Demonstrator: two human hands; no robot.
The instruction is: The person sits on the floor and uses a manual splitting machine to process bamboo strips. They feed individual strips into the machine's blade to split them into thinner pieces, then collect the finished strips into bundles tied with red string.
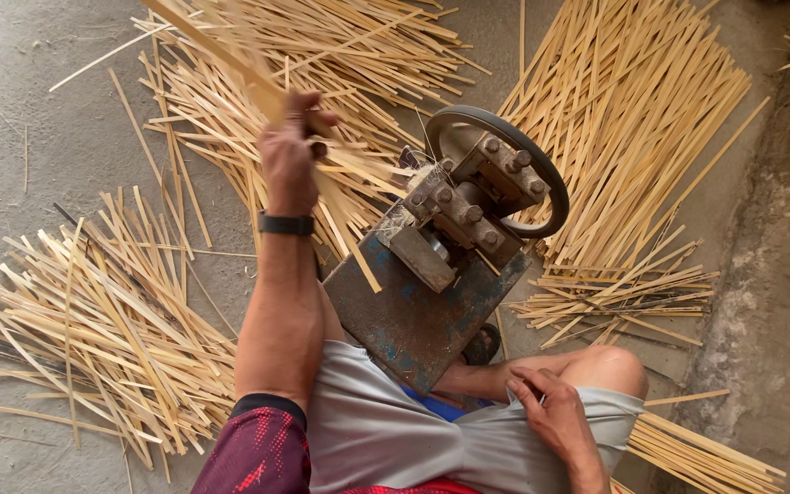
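We gripped a bamboo strip (230,55) in our left hand (290,155), angled toward the splitting machine (450,238) (rusty, between our knees); our right hand (550,412) rested on our shorts (386,439), fingers curled, empty.

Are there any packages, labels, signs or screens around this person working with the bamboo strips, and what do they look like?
None in view: no package, label, sign or screen. The nearest thing to one is the plain black wristband on the left hand, which shows no display from here.
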